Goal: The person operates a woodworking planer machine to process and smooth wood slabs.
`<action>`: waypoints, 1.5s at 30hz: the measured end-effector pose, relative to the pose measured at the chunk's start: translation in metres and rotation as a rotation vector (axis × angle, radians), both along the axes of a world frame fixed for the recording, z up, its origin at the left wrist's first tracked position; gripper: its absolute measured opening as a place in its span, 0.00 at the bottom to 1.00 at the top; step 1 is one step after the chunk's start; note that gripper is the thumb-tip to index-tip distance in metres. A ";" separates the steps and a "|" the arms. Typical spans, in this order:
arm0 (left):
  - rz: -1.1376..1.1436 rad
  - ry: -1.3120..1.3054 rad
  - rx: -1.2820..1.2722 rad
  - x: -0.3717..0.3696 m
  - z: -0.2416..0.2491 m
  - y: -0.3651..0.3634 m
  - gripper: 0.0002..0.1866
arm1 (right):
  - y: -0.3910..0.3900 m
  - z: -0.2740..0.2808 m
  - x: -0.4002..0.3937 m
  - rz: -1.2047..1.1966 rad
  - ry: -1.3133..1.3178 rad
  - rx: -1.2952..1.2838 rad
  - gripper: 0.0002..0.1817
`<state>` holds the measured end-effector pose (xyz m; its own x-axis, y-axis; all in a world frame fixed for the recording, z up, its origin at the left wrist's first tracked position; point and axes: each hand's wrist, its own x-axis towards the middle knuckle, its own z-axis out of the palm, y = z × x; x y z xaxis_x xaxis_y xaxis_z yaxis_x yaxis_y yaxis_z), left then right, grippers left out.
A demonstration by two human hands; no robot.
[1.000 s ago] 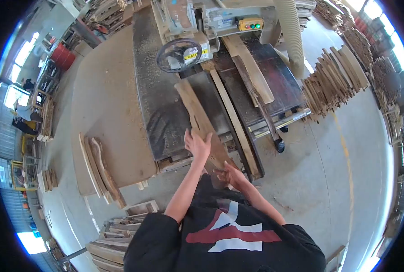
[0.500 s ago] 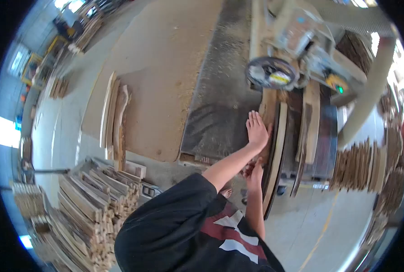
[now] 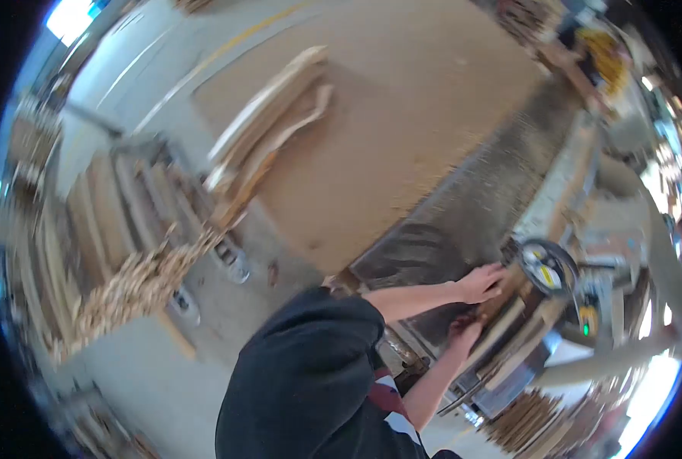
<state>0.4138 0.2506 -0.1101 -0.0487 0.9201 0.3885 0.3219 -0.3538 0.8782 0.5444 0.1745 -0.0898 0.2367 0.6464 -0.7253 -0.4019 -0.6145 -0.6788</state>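
My left hand lies with its fingers stretched out over the left side of a brown wooden board on the machine table. Closer to my body, my right hand has its fingers curled at the near end of the same board, though blur softens the grip. Beside the board runs a pale fence strip. Ahead of my hands stands a woodworking machine with a black handwheel, under which the board's far end is hidden.
Several long planks rest on a brown sheet at the left. A large stack of boards stands behind on the floor. More boards are piled at lower right. A thick hose passes beside the machine.
The view has swung left, so the machine now sits farther right and lower. Both hands remain at the board, the left one over it and the right one at its near end.
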 end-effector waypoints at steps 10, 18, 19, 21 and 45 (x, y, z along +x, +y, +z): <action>1.033 0.736 -0.112 -0.431 0.017 -0.246 0.19 | 0.135 -0.023 0.037 0.043 0.640 -0.091 0.29; 1.353 0.866 -0.437 -0.442 0.037 -0.392 0.29 | 0.202 -0.073 0.000 -0.027 0.337 0.248 0.43; 1.332 0.875 -0.410 -0.442 0.038 -0.399 0.29 | 0.181 -0.071 -0.010 -0.058 0.461 0.372 0.45; 1.175 1.042 -0.567 -0.444 0.032 -0.403 0.35 | 0.122 -0.042 -0.046 -0.167 0.821 0.287 0.41; -0.082 0.685 -0.276 0.009 0.037 -0.302 0.38 | -0.325 -0.040 0.025 0.126 0.757 0.083 0.23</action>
